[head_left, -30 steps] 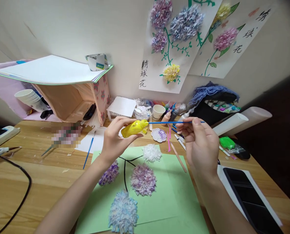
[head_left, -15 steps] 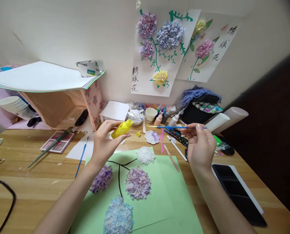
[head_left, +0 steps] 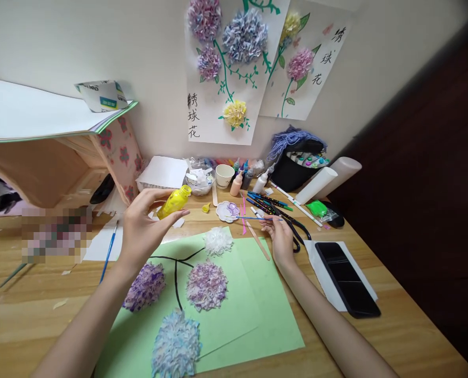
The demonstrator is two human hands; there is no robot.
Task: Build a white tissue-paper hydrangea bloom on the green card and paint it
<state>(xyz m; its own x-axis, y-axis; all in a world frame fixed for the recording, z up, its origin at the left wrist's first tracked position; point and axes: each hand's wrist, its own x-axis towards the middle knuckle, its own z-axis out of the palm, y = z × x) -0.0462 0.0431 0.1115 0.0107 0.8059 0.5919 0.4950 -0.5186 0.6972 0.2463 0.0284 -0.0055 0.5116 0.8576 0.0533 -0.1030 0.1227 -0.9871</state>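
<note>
Yellow bottle (head_left: pixel 174 202) tilts inside the pinching left hand (head_left: pixel 141 220); right hand (head_left: pixel 281 239) pinches blue brush (head_left: pixel 253 218).

The brush (head_left: pixel 253 218) came out of the bottle (head_left: pixel 173 202), and the right hand (head_left: pixel 280 239) sank, bringing its tip to the dish (head_left: pixel 222 211). In the left hand (head_left: pixel 144 223), the bottle tipped more upright.

We recorded the yellow paint bottle (head_left: pixel 174 203) as smooth, glossy plastic and the scalloped palette (head_left: pixel 222 212) as smooth, plastic-like. We found the green sheet (head_left: pixel 269 315) matt paper, the pale-blue hydrangea (head_left: pixel 176 344) rough and papery, the tabletop (head_left: pixel 407 341) smooth, grained wood.
</note>
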